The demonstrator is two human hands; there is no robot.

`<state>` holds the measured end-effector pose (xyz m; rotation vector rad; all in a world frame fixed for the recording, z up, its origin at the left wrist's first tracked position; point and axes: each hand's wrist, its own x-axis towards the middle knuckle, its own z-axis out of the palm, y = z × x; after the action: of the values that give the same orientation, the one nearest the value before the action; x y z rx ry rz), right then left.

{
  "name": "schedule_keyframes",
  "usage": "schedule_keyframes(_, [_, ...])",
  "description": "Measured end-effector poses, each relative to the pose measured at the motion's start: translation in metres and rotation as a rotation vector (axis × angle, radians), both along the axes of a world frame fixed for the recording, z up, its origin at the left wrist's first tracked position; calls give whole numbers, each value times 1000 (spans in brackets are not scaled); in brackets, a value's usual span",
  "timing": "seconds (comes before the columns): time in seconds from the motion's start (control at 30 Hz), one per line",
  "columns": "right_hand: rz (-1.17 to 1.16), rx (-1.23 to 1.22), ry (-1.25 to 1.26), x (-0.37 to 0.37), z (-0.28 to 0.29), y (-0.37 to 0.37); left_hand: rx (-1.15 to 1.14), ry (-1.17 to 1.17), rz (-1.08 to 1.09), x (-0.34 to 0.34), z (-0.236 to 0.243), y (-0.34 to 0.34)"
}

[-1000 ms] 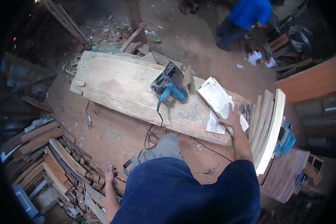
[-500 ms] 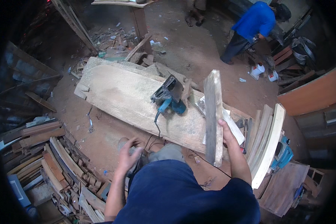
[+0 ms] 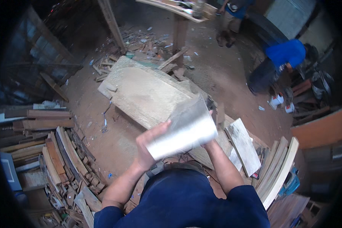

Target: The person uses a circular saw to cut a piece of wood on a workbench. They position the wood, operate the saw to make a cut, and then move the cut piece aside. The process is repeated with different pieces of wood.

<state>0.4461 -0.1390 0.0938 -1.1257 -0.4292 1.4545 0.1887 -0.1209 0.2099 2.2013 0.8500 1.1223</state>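
Note:
I hold a short, wide wooden board [image 3: 184, 127], pale and blurred by motion, tilted in front of me between both hands. My left hand [image 3: 148, 140] is closed round its left end, and my right hand [image 3: 208, 143] grips the right end, its fingers mostly hidden behind the wood. Beneath it lies a large, dusty plank [image 3: 129, 91] with a rounded outline on it. To the right rests a smaller whitish board [image 3: 242, 146], beside several curved strips [image 3: 283, 171]. The held board hides much of the middle of the large plank.
Piles of offcuts [image 3: 57, 159] curve round my left side. A blue power tool [image 3: 289, 182] sits at the right. A person in blue [image 3: 277, 60] bends by white containers [image 3: 276, 100]; another person [image 3: 231, 24] stands behind a shelf [image 3: 171, 7]. An orange panel [image 3: 317, 127] leans at right.
My right hand has lifted the board off the large plank and turned it over sideways; my left hand has come up and taken its other end. The power saw is now hidden behind it.

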Motion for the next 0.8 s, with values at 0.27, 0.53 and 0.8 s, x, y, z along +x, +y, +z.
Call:
schedule_keyframes(0.27, [-96,-235,-1203,-81,-58,28,-971,-465,284,-144,-74,161])
schedule_keyframes(0.53, [305,-168,-1504,-160,-66,92,-1414,-476,309,-241,-235,233])
schedule_keyframes(0.8, [414,-658,-1269,-194,-179,114,-1377,-449,696,-259,-411,259])
